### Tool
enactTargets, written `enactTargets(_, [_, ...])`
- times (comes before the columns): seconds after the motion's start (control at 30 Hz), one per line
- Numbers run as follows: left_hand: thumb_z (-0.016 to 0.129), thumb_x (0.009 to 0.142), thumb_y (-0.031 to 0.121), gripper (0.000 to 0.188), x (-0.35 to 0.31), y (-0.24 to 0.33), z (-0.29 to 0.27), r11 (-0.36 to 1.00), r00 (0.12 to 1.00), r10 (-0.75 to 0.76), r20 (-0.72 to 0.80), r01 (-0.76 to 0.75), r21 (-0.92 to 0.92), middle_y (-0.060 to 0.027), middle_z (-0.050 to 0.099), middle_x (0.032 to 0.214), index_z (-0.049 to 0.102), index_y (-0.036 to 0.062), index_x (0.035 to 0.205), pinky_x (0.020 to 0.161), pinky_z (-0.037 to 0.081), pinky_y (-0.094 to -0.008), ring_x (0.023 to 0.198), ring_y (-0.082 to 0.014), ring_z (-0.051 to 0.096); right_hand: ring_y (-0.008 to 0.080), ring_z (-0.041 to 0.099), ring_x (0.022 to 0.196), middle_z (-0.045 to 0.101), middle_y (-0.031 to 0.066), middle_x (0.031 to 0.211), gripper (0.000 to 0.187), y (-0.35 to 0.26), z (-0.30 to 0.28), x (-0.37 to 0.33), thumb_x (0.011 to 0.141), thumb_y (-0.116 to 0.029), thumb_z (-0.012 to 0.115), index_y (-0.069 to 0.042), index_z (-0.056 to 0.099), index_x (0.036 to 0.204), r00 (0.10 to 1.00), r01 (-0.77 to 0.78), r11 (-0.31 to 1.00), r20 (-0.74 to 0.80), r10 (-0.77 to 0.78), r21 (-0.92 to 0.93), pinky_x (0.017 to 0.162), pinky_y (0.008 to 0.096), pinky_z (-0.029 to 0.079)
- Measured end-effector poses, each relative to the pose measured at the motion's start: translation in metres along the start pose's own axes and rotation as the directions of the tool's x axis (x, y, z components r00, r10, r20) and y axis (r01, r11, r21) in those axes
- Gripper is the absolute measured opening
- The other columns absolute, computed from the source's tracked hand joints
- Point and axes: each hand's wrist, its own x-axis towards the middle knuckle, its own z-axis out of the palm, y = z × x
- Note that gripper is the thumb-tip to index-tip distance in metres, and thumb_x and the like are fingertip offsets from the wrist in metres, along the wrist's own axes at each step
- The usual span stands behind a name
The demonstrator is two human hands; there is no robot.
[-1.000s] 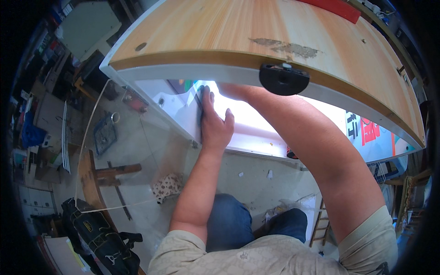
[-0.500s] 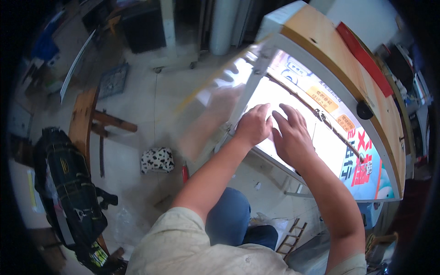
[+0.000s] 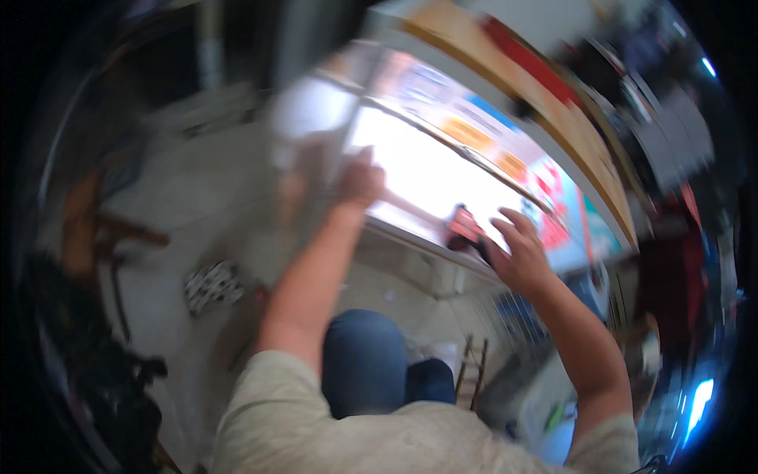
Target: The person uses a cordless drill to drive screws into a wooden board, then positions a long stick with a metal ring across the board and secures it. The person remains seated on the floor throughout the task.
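Note:
A light box (image 3: 418, 178) with a glowing white panel lies tilted before me, framed in grey metal. My left hand (image 3: 363, 182) rests at the panel's left part, beside a frame bar; its fingers look stretched out, though blurred. Near the panel's close edge lies a red and black hand tool (image 3: 464, 225), its kind too blurred to tell. My right hand (image 3: 523, 253) is at the dark end of this tool, thumb beside it and fingers apart, not wrapped round it.
A wooden board (image 3: 482, 47) curves along the box's far side, with a red strip (image 3: 533, 63) behind it. At left stand a wooden bench (image 3: 81, 229) and a dark bag (image 3: 87, 355). A black-and-white spotted cushion (image 3: 213, 286) lies on the floor.
My hands were close together on the panel and have moved apart. My right hand has drawn back to the tool, which now shows. The whole view has shifted and blurred.

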Motion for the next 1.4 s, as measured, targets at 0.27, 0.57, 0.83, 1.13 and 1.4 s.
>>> enactTargets(0.27, [0.063,0.080,0.009,0.040,-0.004,0.009,-0.012,0.921,0.923,0.362,-0.130,-0.333,0.200,-0.0253,0.061,0.111,0.055,-0.0032,0.118,0.093,0.047,-0.0451,0.106,-0.0403,0.058,0.0380,0.053,0.113,0.057,0.0224,0.118,0.033,0.036,0.031,-0.044,0.082,-0.011,0.063,0.004,0.058,0.111,0.941,-0.339,0.925,0.074,0.331,0.171,0.100,0.0420,0.042])
enactTargets(0.57, [0.060,0.082,0.009,0.041,-0.006,0.015,-0.017,0.931,0.947,0.309,-0.082,-0.284,0.229,-0.0247,0.059,0.116,0.055,-0.0046,0.120,0.097,0.045,-0.0441,0.111,-0.0401,0.055,0.0390,0.043,0.125,0.049,0.0243,0.129,0.051,0.119,0.077,0.019,0.082,-0.015,0.061,0.002,0.046,0.127,0.885,-0.393,0.918,-0.292,0.363,-0.051,0.110,0.0446,0.033])
enactTargets(0.83, [0.061,0.083,0.006,0.068,-0.007,0.020,-0.015,0.958,0.963,0.258,-0.077,-0.244,0.149,-0.0284,0.045,0.136,0.030,-0.0040,0.142,0.107,0.039,-0.0423,0.126,-0.0389,0.048,0.0345,0.064,0.094,0.068,0.0160,0.093,0.016,0.156,0.074,0.038,0.080,-0.021,0.063,-0.007,0.065,0.087,0.873,-0.474,0.870,-0.202,0.445,-0.133,0.084,0.0478,0.047])
enactTargets(1.13, [0.065,0.079,0.002,0.083,-0.005,0.012,-0.011,0.935,0.927,0.347,-0.146,-0.330,0.128,-0.0307,0.044,0.137,0.017,-0.0014,0.148,0.108,0.038,-0.0422,0.127,-0.0397,0.047,0.0375,0.066,0.078,0.065,0.0210,0.081,0.018,0.176,0.071,0.034,0.086,-0.019,0.067,-0.003,0.062,0.082,0.941,-0.333,0.912,-0.145,0.306,-0.238,0.069,0.0459,0.052])
enactTargets(1.4, [0.060,0.082,0.005,0.077,-0.006,0.019,-0.013,0.948,0.943,0.307,-0.131,-0.291,0.131,-0.0317,0.038,0.140,0.019,-0.0061,0.146,0.110,0.036,-0.0416,0.130,-0.0417,0.043,0.0378,0.064,0.066,0.066,0.0182,0.075,0.026,0.169,0.072,0.030,0.092,-0.028,0.059,-0.005,0.062,0.081,0.934,-0.355,0.890,-0.141,0.327,-0.285,0.059,0.0472,0.051])
